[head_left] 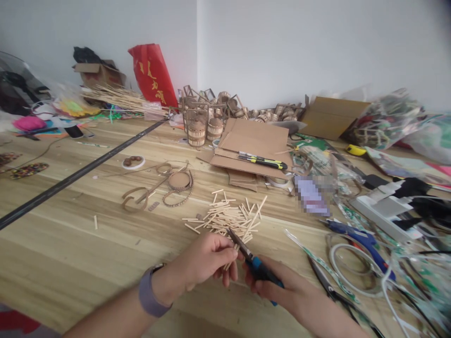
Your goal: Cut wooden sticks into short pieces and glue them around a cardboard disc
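My left hand [207, 260], with a purple band on its wrist, pinches thin wooden sticks [228, 265] between thumb and fingers. One longer stick [257, 216] slants up from near the fingertips over the pile. My right hand [289, 286] is closed around the blue and black handles of scissors [259, 268]. Their blades lie close by the left fingertips, across the sticks; whether they touch a stick I cannot tell. Just beyond both hands, a loose pile of short cut sticks [225, 213] is spread on the wooden table [141, 263].
Cardboard sheets [257, 134] with a utility knife [262, 160] lie beyond the pile. Cardboard rings [179, 180] are to the left, small slatted buckets [196, 134] at the back. On the right are a blue glue gun [355, 234], cables and a white power strip [384, 213].
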The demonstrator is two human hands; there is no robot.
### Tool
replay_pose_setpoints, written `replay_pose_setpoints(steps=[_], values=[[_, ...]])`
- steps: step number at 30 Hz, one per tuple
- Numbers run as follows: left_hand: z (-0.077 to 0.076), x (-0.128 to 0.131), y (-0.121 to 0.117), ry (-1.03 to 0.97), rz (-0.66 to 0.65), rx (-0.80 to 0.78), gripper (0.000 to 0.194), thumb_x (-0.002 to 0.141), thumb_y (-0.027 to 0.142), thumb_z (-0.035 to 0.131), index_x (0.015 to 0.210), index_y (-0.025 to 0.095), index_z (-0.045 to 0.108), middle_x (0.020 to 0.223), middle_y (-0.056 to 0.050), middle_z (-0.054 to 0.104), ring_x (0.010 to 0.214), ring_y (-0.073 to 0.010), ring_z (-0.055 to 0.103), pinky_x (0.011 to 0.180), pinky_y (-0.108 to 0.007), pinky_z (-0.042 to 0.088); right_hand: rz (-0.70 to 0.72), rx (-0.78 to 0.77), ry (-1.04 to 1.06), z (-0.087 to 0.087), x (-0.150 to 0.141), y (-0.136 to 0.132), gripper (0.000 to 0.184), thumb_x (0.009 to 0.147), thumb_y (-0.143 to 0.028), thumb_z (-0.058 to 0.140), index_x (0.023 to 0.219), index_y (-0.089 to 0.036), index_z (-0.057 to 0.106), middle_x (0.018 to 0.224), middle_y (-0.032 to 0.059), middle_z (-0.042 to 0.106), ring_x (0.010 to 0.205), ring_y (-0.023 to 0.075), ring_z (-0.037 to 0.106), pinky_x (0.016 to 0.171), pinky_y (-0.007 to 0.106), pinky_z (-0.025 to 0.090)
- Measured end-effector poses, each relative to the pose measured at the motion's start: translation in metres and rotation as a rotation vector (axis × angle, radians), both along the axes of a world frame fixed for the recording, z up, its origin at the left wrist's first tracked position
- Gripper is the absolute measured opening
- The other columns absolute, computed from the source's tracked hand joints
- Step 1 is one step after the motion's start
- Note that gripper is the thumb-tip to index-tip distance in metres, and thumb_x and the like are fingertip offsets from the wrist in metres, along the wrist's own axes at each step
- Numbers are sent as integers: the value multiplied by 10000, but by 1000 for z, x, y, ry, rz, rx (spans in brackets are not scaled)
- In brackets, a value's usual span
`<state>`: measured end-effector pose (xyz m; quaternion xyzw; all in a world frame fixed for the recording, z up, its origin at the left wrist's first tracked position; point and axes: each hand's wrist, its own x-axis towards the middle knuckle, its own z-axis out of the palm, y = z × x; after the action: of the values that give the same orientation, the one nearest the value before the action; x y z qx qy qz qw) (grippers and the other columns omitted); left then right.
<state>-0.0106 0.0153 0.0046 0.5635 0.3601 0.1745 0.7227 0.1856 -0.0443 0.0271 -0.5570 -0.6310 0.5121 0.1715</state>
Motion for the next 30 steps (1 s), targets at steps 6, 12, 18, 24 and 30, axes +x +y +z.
replay_pose_setpoints(steps=[6, 12, 18, 24, 30], values=[[1, -2, 0, -9, 4, -54, 301, 766, 435, 569, 683, 146, 548, 582, 8, 610, 441, -64, 498, 447, -191, 307, 9, 29, -40, 2, 0, 0, 210, 791, -339, 520, 892, -194, 633, 923, 43, 665, 939, 240, 572, 832, 341, 448], [3, -1, -1, -23, -22, -61, 294, 777, 425, 571, 705, 139, 574, 572, 14, 600, 429, -64, 482, 446, -196, 305, 19, 22, -27, 4, -3, 0, 239, 800, -328, 507, 962, -195, 623, 958, 39, 661, 939, 232, 580, 842, 340, 441], [-1, -1, -1, -44, -18, -62, 298, 779, 425, 577, 722, 133, 590, 569, 13, 595, 434, -65, 486, 445, -191, 309, -4, 75, -128, 1, -8, -1, 179, 795, -288, 491, 883, -190, 611, 865, 31, 658, 814, 203, 566, 734, 295, 440], [2, -1, -1, -27, -19, -52, 315, 767, 443, 574, 720, 131, 591, 566, 16, 580, 438, -61, 477, 436, -184, 315, -41, 163, -170, -7, -14, -4, 138, 787, -226, 464, 817, -189, 593, 766, 17, 635, 718, 177, 546, 660, 264, 428], [2, -1, -2, -40, -20, -59, 327, 753, 458, 589, 714, 134, 584, 559, 13, 574, 444, -69, 475, 441, -194, 330, -61, 212, -138, -14, -17, -4, 158, 810, -239, 476, 863, -187, 615, 798, 22, 667, 719, 173, 556, 663, 262, 436]])
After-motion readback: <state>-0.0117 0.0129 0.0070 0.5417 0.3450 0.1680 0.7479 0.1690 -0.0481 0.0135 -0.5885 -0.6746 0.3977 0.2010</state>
